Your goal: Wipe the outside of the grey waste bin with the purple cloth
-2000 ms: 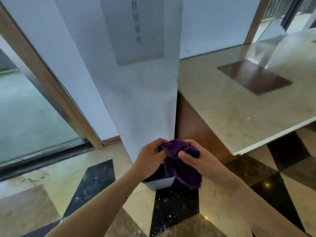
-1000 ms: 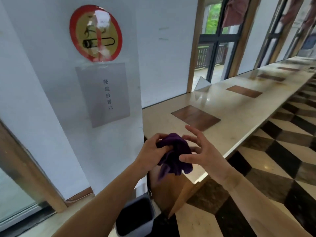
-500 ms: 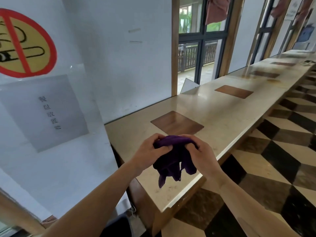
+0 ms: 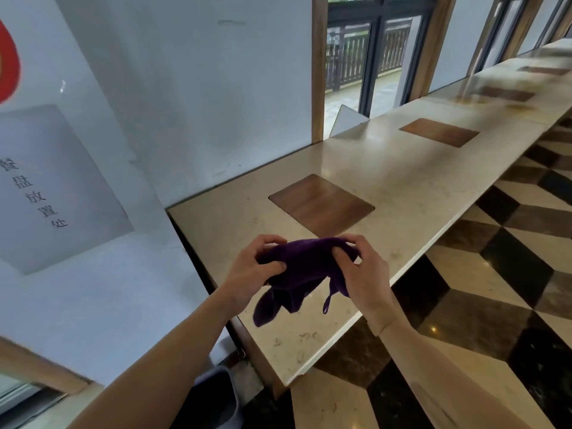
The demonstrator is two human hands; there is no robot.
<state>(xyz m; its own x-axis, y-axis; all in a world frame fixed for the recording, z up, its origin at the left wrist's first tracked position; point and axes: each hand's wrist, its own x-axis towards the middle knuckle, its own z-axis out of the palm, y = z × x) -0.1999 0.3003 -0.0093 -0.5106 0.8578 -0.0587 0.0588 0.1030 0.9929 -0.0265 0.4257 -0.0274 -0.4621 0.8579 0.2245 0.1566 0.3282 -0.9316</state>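
You hold the purple cloth (image 4: 305, 269) bunched between both hands, above the near end of the marble counter (image 4: 411, 193). Your left hand (image 4: 252, 275) grips the cloth's left side, its fingers (image 4: 272, 267) curled and clamped on the fabric, thumb on top. Your right hand (image 4: 363, 272) grips the right side in the same way, its fingers (image 4: 340, 255) pinched into the cloth with the thumb over the upper edge. The cloth stretches between the two hands, and loose folds hang below it over the counter; a small loop tag (image 4: 327, 303) dangles near your right palm. The cloth does not touch the counter.

The grey waste bin (image 4: 221, 397) stands on the floor below the counter's near left corner, beside the white wall (image 4: 173, 103), and your left forearm covers much of it. Only part of its pale rim and dark inside shows. It lies well apart from the cloth and lower than it.

Just beyond the cloth, a brown wooden inlay (image 4: 322, 205) is set into the counter top, and a second inlay (image 4: 439, 132) sits farther along it. To the left of the counter, a grey notice with Chinese characters (image 4: 46, 187) is fixed to the wall. To the right of the counter, the floor (image 4: 501, 289) shows a pattern of dark and cream tiles.
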